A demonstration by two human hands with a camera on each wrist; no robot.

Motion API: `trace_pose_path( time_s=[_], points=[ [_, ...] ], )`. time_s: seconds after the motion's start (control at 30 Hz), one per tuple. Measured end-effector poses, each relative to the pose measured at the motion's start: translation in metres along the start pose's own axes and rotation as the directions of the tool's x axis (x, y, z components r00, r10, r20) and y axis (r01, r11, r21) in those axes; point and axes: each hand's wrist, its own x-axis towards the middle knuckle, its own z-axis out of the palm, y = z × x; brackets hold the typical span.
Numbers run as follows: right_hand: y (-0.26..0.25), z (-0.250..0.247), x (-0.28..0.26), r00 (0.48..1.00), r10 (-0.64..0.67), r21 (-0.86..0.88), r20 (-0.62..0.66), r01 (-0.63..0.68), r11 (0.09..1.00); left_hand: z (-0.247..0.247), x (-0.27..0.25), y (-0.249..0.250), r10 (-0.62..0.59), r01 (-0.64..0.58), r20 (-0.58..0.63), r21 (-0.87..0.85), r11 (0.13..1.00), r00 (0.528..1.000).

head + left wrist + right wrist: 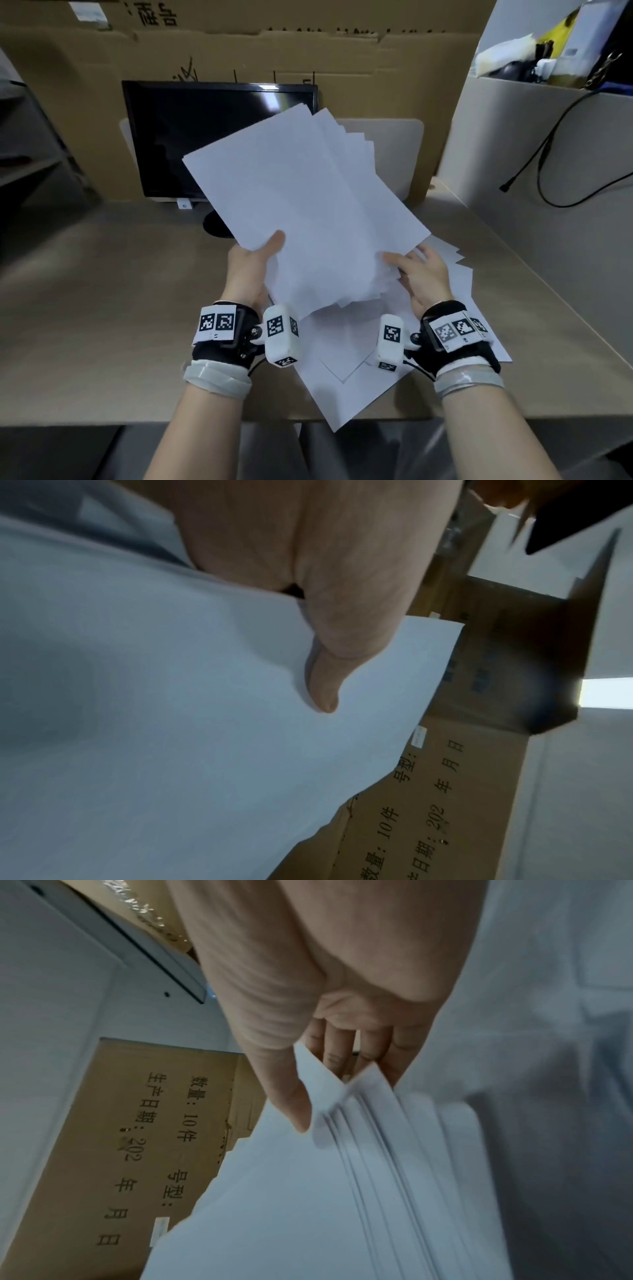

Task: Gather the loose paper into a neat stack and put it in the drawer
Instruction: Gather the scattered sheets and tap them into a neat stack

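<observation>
**A:** Where was the paper, and who had it?

**B:** Both hands did. The bundle of sheets [301, 205] was lifted off the desk [102, 308], tilted up toward the monitor [191, 137]. The left hand [251, 270] gripped its near left corner, thumb pressed flat on the top sheet and fingers hidden underneath. The right hand [423, 277] pinched the near right corner, thumb on top, fingers curled behind the fanned edges.

**A:** So neither hand was free?

**B:** No. Each was closed around the same bundle.

**A:** Which way did it lie from the grips?

**B:** Its long axis ran away from the person, up and slightly left. Both grips sat at the near short end, so nearly all of the paper hung beyond the fingers. The far corners were stepped, not flush.

**A:** And the rest?

**B:** More loose sheets [346, 383] lay flat on the desk directly under the wrists, 1 corner overhanging the front edge, some spreading out to the right.

**A:** Which hand was nearer those?

**B:** The right, I'd judge; most of them lay on its side. I saw no drawer in any of the 3 views.
</observation>
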Motion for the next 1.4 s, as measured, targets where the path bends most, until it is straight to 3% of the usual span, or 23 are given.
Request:
trace_pose_path(
  time_s=[0.07,0.23,0.43,0.57,0.7,1.0,1.23,1.3,1.4],
  points=[
    [-0.008,0.002,0.002,0.998,-0.059,-0.031,-0.03,0.059,0.998,0.0,0.001,0.005,0.045,-0.045,0.007,0.007,0.999,0.999],
    [-0.023,0.012,0.004,0.974,-0.223,-0.346,-0.037,0.197,0.917,-0.005,0.003,0.008,0.125,-0.126,0.044,0.022,0.992,0.991],
    [-0.032,0.03,-0.003,0.967,-0.158,-0.275,0.198,0.21,0.938,-0.012,-0.002,0.016,0.166,-0.169,0.064,0.033,0.985,0.984],
    [-0.026,0.035,-0.006,0.953,-0.161,-0.249,0.258,0.226,0.942,-0.019,-0.003,0.017,0.179,-0.182,0.064,0.058,0.981,0.982],
    [-0.024,0.037,-0.007,0.952,-0.215,-0.294,0.217,0.274,0.916,-0.024,-0.001,0.013,0.178,-0.185,0.08,0.086,0.979,0.981],
    [-0.009,0.039,0.001,0.971,-0.125,-0.349,0.206,0.192,0.917,-0.019,0.0,0.006,0.208,-0.216,0.079,0.122,0.969,0.975],
    [0.007,0.028,0.012,0.907,-0.41,-0.464,0.103,0.408,0.787,-0.022,0.001,0.01,0.26,-0.259,-0.006,0.062,0.964,0.966],
    [0.008,0.031,0.013,0.921,-0.384,-0.445,0.068,0.372,0.814,-0.021,0.001,0.012,0.267,-0.268,0.022,0.075,0.961,0.964],
    [0.017,0.031,0.013,0.975,-0.222,-0.356,0.027,0.217,0.909,-0.021,0.0,0.01,0.241,-0.244,0.039,0.103,0.964,0.97]
  ],
)
